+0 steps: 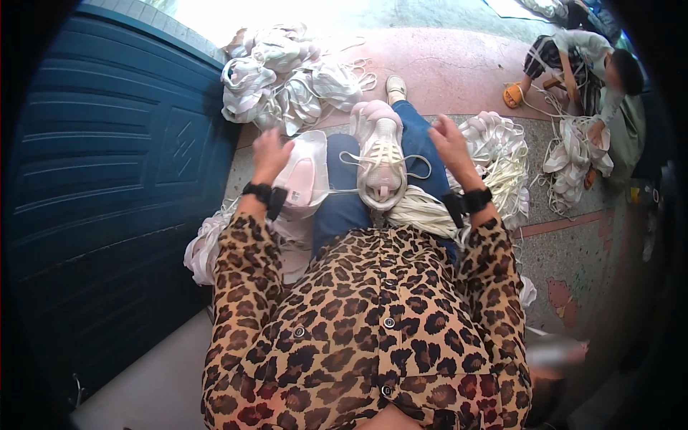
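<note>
A pale pink and white sneaker (381, 147) rests on my lap between my thighs, its toe pointing away from me. White laces (385, 152) run through its eyelets, with a loose loop bending out on each side. My left hand (270, 153) is raised left of the sneaker, thumb apart from loosely bent fingers, with nothing visible in it. Beneath it is a second pale shoe, its pink insole (304, 172) showing, in whitish wrapping. To the sneaker's right, my right hand (450, 143) is held up with curled fingers; whatever they may hold is hidden.
A bundle of cream laces (424, 210) lies by my right thigh. Heaped shoes (287, 75) lie ahead left, with more shoes and laces (494, 154) at right. A dark blue panelled door (107, 150) stands close on my left. Another person (584, 54) bends over shoes at far right.
</note>
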Tool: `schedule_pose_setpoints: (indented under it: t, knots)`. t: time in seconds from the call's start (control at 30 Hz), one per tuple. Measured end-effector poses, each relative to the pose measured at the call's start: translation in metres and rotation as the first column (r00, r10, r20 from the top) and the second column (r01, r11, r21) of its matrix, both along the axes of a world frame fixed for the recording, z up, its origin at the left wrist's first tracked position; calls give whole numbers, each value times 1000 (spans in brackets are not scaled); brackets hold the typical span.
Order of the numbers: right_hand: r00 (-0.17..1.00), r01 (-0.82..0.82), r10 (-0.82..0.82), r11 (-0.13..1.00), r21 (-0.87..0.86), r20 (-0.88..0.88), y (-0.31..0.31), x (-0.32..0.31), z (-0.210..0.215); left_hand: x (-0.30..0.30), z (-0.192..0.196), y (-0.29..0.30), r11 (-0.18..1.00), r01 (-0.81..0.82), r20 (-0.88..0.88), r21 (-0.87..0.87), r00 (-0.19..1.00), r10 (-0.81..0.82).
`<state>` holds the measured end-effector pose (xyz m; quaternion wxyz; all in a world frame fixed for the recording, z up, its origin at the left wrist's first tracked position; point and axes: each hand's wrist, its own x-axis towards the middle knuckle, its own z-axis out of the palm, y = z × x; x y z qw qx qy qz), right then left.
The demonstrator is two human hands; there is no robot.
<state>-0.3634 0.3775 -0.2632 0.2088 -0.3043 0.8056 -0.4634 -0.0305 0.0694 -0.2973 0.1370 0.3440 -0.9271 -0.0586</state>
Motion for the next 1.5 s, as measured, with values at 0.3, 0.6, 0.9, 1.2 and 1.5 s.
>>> schedule_pose_setpoints:
  t: [0.3,0.6,0.9,1.2,1.5]
  knots:
    - [885,-402,403,914,-53,233,-18,112,22,94,14,70,805,-206,-209,557,903,376]
    - [625,-710,634,705,-7,454,-94,235,65,86,130,183,978,95,-335,185,942,-28]
    - [575,-617,525,782,-89,628,-58,203,45,99,-62,96,232,191,-282,954,832,478]
    - [554,-389,410,897,-210,724,-15,173,48,80,13,93,563,-99,-61,821,964,259]
    - [224,358,305,857,-369,926,44,90,18,-14,134,220,613,443,-316,654,897,-311]
